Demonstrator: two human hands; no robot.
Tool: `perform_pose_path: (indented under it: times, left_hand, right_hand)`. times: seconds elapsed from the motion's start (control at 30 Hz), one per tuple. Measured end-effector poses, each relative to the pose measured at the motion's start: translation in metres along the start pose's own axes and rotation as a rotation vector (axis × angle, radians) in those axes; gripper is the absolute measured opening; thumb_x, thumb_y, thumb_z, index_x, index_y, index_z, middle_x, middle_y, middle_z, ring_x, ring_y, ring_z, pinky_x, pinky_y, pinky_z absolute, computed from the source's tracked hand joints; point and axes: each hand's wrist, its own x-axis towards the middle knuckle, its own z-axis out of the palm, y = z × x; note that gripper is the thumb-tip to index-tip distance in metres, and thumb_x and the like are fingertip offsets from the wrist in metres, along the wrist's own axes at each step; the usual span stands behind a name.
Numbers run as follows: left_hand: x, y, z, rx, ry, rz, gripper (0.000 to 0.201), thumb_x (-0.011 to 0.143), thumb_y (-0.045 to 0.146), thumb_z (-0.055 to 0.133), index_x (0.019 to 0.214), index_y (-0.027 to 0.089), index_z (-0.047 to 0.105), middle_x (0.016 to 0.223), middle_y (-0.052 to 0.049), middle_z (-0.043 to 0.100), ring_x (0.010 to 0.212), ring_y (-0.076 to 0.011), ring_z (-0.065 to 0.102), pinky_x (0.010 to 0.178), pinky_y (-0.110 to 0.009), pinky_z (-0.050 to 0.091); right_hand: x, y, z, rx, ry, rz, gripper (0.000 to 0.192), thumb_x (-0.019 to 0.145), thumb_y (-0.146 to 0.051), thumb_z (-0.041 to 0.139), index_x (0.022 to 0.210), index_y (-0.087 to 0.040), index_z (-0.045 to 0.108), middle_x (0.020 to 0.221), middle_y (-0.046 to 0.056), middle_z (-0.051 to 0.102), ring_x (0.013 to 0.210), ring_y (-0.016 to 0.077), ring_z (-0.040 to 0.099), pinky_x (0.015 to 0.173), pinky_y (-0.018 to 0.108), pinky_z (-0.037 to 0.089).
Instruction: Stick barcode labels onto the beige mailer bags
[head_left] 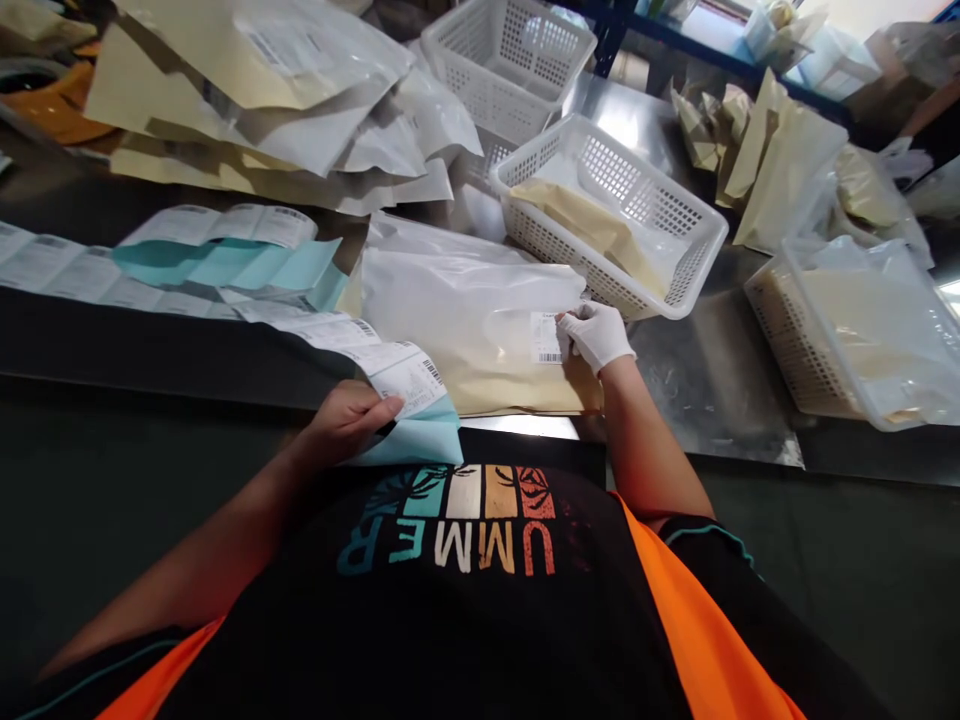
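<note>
Black shirt [450,640] fronts bag [442,320], white basket [630,188] just beyond.

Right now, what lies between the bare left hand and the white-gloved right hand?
In the head view, part of the white and teal paper label strip, then the white and beige packet bearing a white rectangular label.
</note>
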Motion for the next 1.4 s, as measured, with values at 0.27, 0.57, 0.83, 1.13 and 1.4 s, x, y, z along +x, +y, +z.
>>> perform_pose_path:
  times: [0.27,0.57,0.83,1.13,1.4]
  left_hand:
    - [0.000,-0.001,0.002,-0.013,0.021,0.036,0.052,0.095,0.029,0.053,0.051,0.023,0.026,0.047,0.005,0.023,0.041,-0.0087,0.027,0.047,-0.030,0.022]
    - [-0.002,-0.004,0.002,-0.004,0.021,0.014,0.051,0.095,0.030,0.051,0.052,0.023,0.025,0.048,0.005,0.023,0.042,-0.0083,0.028,0.047,-0.030,0.023]
    - [-0.002,0.001,0.000,0.014,-0.012,-0.054,0.049,0.093,0.033,0.051,0.052,0.023,0.024,0.048,0.004,0.024,0.044,-0.0095,0.029,0.050,-0.030,0.024]
    - [0.000,0.006,0.000,0.051,-0.009,-0.100,0.050,0.091,0.037,0.048,0.050,0.024,0.023,0.048,0.004,0.024,0.045,-0.0094,0.029,0.052,-0.031,0.024]
    - [-0.007,-0.013,0.005,0.037,0.003,-0.159,0.054,0.092,0.043,0.052,0.050,0.023,0.024,0.049,0.003,0.023,0.047,-0.0097,0.027,0.053,-0.032,0.021]
  right_hand:
    - [0.008,0.009,0.001,-0.168,0.029,-0.089,0.024,0.076,-0.037,0.073,0.066,-0.020,0.060,0.068,0.001,0.065,0.070,0.0188,0.059,0.069,0.030,0.045]
    - [0.004,0.009,0.004,-0.280,0.063,-0.096,0.026,0.077,-0.041,0.074,0.069,-0.020,0.062,0.074,0.004,0.070,0.074,0.0201,0.060,0.073,0.031,0.046]
    - [-0.012,-0.007,0.005,-0.428,0.054,-0.036,0.025,0.085,-0.044,0.078,0.088,-0.020,0.073,0.094,0.010,0.078,0.086,0.0259,0.069,0.082,0.034,0.051]
    - [-0.040,-0.002,0.002,-0.650,0.172,-0.319,0.064,0.098,-0.052,0.062,0.146,-0.009,0.060,0.146,0.026,0.064,0.134,0.0407,0.058,0.115,0.054,0.045]
    - [-0.041,0.036,0.027,-0.788,-0.335,-0.689,0.096,0.103,-0.062,0.049,0.173,-0.001,0.023,0.181,0.029,0.012,0.169,0.0460,0.008,0.132,0.069,0.008]
